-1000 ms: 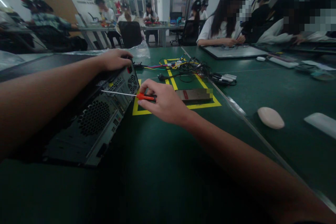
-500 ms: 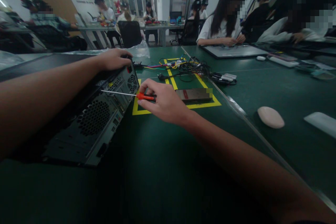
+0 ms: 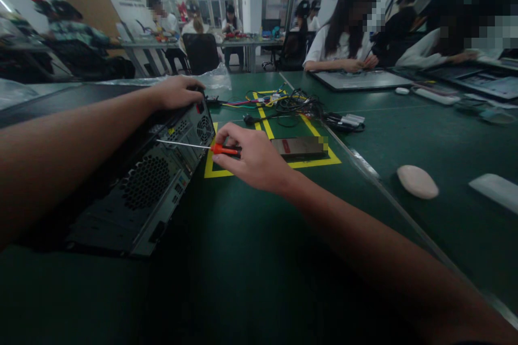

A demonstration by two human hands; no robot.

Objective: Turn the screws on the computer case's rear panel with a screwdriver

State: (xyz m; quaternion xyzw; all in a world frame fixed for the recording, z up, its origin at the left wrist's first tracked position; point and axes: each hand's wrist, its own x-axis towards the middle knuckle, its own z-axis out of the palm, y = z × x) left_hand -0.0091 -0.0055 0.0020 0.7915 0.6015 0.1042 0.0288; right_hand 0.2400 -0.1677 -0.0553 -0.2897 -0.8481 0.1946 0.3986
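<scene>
A black computer case [image 3: 145, 183] lies on the green table at the left, its rear panel with vents and ports turned towards the right. My left hand [image 3: 180, 91] rests over the case's far top corner, with thumb and fingers around the edge. In my right hand [image 3: 251, 153] is a screwdriver [image 3: 223, 149] with an orange and black handle, held between thumb and fingers. Its long thin shaft points left, and the tip meets the rear panel near the upper slots. Whether the tip sits in a screw is too small to tell.
Beyond my right hand lies a grey metal box [image 3: 303, 146] inside yellow tape [image 3: 311, 161]. A tangle of cables [image 3: 299, 101] is behind it. A pale rounded object [image 3: 417, 181] lies at the right. Across the table a person works over a flat panel [image 3: 364, 79].
Both my hands, the screwdriver and the case keep their places. At the far right, a co-worker's head and arms have shifted, showing more of the dark frame there.
</scene>
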